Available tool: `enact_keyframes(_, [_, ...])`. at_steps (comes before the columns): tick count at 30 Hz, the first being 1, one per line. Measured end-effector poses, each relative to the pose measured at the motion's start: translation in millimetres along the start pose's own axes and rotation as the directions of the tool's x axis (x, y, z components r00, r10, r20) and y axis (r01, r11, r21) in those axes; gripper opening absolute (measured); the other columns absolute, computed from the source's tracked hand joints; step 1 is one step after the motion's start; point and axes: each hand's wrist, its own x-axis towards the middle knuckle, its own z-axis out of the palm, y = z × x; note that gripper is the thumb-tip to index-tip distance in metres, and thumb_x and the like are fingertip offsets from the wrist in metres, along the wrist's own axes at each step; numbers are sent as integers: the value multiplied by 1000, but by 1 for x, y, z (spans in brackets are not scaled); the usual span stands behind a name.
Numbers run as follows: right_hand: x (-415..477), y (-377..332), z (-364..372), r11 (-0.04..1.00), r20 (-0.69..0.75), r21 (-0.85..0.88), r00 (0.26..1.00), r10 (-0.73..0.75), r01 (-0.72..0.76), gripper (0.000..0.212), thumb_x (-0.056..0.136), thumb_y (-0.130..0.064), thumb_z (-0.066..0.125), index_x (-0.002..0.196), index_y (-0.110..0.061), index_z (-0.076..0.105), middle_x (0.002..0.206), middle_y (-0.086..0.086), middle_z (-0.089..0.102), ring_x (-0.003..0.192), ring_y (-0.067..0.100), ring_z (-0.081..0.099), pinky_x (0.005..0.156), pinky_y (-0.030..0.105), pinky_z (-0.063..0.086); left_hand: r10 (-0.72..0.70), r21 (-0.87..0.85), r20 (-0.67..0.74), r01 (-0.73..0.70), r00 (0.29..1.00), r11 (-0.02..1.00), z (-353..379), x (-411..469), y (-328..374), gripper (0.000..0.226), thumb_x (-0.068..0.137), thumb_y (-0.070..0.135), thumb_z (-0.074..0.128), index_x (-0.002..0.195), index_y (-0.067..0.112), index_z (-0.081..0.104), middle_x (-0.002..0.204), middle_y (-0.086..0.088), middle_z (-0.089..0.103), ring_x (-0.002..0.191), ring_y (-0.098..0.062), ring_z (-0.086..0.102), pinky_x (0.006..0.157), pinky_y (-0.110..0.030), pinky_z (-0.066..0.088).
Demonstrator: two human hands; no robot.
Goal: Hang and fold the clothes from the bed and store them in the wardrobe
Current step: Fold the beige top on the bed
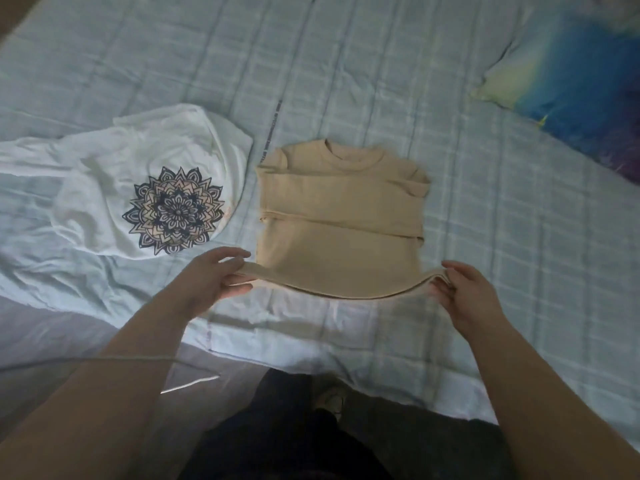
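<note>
Beige top (341, 216) lies flat mid-bed on the pale checked cover (485, 202), sleeves folded across the front. White mandala-print tee (138, 188) is crumpled just left of it. Left hand (214, 277) pinches the left hem corner and right hand (467, 292) pinches the right, with the hem raised off the cover. Blue-yellow pillow (581, 84) far right.

At two o'clock the blurred blue-and-yellow patterned pillow (581, 84) runs off the right edge. At nine o'clock the white mandala-print T-shirt (104, 188) is cut by the left edge.
</note>
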Motion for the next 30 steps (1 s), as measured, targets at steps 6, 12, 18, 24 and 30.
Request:
enact_keyframes(6, [89,-69,68,999,-51,24,998,-37,39,11,96,-15,58,105,-13,64,99,10,68,78,19,72,68,27,60,80,9,9,-80,997,997,20,94,87,11,100,22,57,98,14,65,97,-9,74,99,-28,72,82,-38,52])
enact_keyframes(12, [200,-85,120,989,-109,149,994,30,-14,25,92,-17,59,117,-11,61,105,8,65,70,11,73,69,27,58,-4,-257,-31,-4,1000,966,42,205,134,23,102,26,48,92,11,63,80,-9,70,68,-20,69,72,-36,57])
enact_keyframes(18, [282,-90,153,962,-59,272,998,15,2,40,97,-23,58,133,-5,54,134,16,59,111,27,65,89,33,55,15,-326,-2,-15,1000,945,59,285,164,20,98,23,48,101,9,63,111,-15,69,92,-25,72,74,-37,61])
enact_keyframes(24, [303,-87,176,978,-86,151,988,-129,141,41,104,-24,43,144,-17,38,135,18,56,116,27,63,93,37,55,170,-194,-180,-205,969,959,81,313,155,55,88,12,61,140,15,42,128,-11,60,114,-25,64,91,-36,54])
enact_keyframes(30, [270,-44,158,100,451,-759,630,-631,644,54,99,-29,38,150,-13,38,154,12,39,141,25,34,120,34,21,726,853,203,-483,658,199,102,287,99,60,91,15,50,149,5,39,152,-16,42,141,-30,39,115,-48,31])
